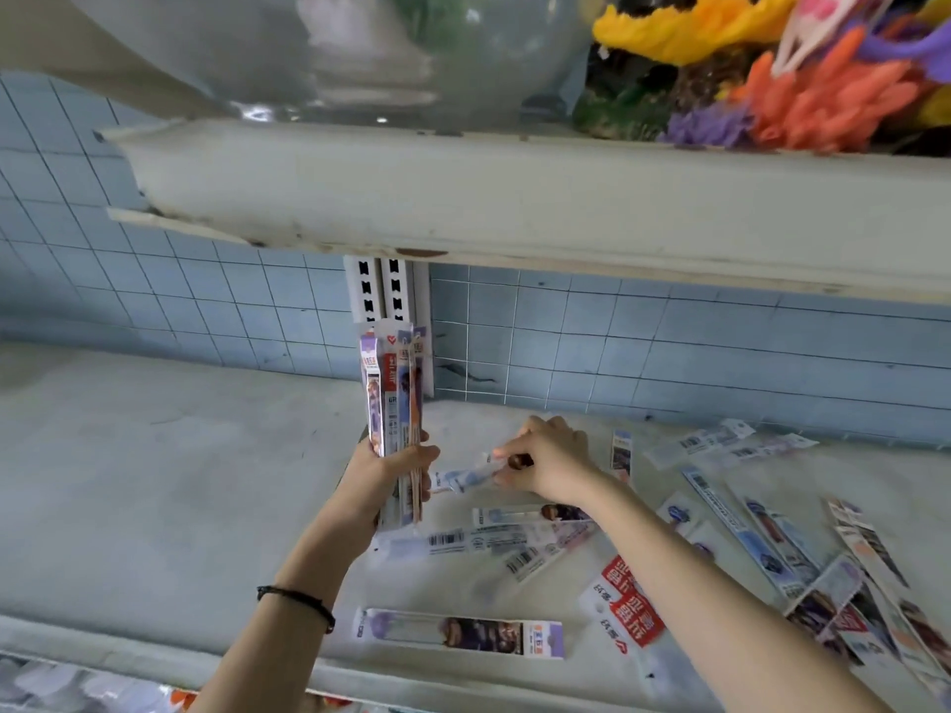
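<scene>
My left hand (383, 468) grips an upright bundle of long, narrow packets (393, 388) printed in purple, red and blue, their tops near the slotted shelf post. Just to its right, my right hand (548, 463) pinches one end of a single pale blue packet (463, 478), which lies almost flat just above the shelf. Several more of the same long packets (514, 542) lie scattered over the grey shelf (154, 486) below and to the right of my hands. One purple packet (458, 632) lies near the front edge.
A white upper shelf (514, 198) overhangs close above, carrying a clear glass bowl (329, 48) and colourful plastic plants (803, 90). Blue tiled wall (669, 347) and a white slotted post (383, 290) close the back. A red-and-white packet (630, 607) lies at front right.
</scene>
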`<control>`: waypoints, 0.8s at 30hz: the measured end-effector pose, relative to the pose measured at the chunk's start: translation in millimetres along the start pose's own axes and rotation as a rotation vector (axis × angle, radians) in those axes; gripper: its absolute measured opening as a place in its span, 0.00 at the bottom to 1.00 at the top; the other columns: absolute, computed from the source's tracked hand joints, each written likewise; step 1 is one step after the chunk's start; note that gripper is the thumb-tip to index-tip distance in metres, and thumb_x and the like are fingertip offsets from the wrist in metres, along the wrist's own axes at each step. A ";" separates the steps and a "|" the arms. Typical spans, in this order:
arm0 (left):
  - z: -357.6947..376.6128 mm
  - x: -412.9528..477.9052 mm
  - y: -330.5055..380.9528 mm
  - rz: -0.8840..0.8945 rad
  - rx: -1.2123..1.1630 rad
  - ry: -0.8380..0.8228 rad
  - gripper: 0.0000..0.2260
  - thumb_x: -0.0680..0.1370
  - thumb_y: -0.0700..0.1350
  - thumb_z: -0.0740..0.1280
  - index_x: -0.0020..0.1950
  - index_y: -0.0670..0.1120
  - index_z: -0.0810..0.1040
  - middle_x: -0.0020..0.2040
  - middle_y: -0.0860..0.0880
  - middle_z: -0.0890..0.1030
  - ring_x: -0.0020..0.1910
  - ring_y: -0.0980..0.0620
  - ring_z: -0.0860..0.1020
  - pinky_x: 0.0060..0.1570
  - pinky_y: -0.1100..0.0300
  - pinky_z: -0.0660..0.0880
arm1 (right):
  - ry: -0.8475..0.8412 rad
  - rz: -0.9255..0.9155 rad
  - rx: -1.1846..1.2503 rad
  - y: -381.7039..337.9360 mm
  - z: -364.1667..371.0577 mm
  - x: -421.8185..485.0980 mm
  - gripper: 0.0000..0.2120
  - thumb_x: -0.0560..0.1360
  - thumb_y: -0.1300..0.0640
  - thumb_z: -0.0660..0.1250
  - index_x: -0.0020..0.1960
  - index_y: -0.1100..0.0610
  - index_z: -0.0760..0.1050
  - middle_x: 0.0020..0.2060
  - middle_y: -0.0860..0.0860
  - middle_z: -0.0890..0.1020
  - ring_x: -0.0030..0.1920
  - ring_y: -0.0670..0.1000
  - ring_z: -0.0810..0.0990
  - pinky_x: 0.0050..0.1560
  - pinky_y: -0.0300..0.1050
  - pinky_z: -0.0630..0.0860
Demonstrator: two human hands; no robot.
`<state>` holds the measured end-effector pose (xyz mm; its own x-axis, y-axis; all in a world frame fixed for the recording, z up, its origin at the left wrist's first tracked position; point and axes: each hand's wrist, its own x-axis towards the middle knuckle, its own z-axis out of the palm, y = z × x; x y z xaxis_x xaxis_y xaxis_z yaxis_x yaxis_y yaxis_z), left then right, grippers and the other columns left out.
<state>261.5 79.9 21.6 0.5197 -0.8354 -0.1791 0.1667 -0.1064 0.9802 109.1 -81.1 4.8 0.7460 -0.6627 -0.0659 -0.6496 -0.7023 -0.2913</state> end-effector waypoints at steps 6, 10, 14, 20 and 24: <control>-7.9 7.6 0.5 0.015 0.021 -0.002 0.07 0.74 0.36 0.69 0.48 0.43 0.72 0.34 0.44 0.75 0.25 0.53 0.76 0.29 0.59 0.75 | -0.098 0.022 -0.164 2.4 -10.7 -6.8 0.38 0.65 0.29 0.66 0.68 0.49 0.71 0.61 0.49 0.71 0.63 0.54 0.64 0.58 0.52 0.61; -9.0 10.5 -3.9 0.005 -0.002 -0.016 0.10 0.72 0.37 0.71 0.50 0.43 0.73 0.34 0.43 0.76 0.28 0.50 0.76 0.30 0.58 0.75 | -0.092 0.015 -0.112 4.2 -11.8 -9.4 0.29 0.66 0.35 0.71 0.61 0.51 0.78 0.52 0.48 0.75 0.59 0.53 0.68 0.56 0.51 0.63; -5.8 9.9 -6.4 -0.004 -0.026 -0.024 0.15 0.67 0.41 0.73 0.50 0.44 0.73 0.34 0.44 0.76 0.29 0.50 0.76 0.32 0.57 0.76 | -0.027 -0.007 -0.090 4.6 -12.3 -3.6 0.19 0.67 0.40 0.72 0.53 0.49 0.82 0.49 0.49 0.80 0.54 0.53 0.73 0.52 0.49 0.66; -6.1 13.1 -10.0 -0.022 -0.042 -0.005 0.09 0.73 0.37 0.69 0.51 0.43 0.73 0.36 0.43 0.76 0.31 0.49 0.76 0.33 0.56 0.75 | -0.059 0.007 0.006 10.5 -14.9 -3.1 0.12 0.73 0.41 0.67 0.40 0.49 0.80 0.37 0.50 0.81 0.36 0.53 0.76 0.35 0.45 0.66; -7.0 15.1 -12.9 -0.029 -0.048 0.004 0.10 0.74 0.38 0.69 0.53 0.42 0.73 0.37 0.42 0.77 0.33 0.48 0.76 0.36 0.54 0.75 | -0.062 -0.024 0.027 17.7 -23.0 -6.6 0.12 0.77 0.46 0.63 0.47 0.52 0.81 0.38 0.52 0.83 0.29 0.48 0.78 0.32 0.44 0.68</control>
<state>273.0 72.4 5.7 0.5177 -0.8299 -0.2080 0.2215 -0.1048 0.9695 89.3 -95.2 21.9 0.7696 -0.6277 -0.1168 -0.6277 -0.7102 -0.3189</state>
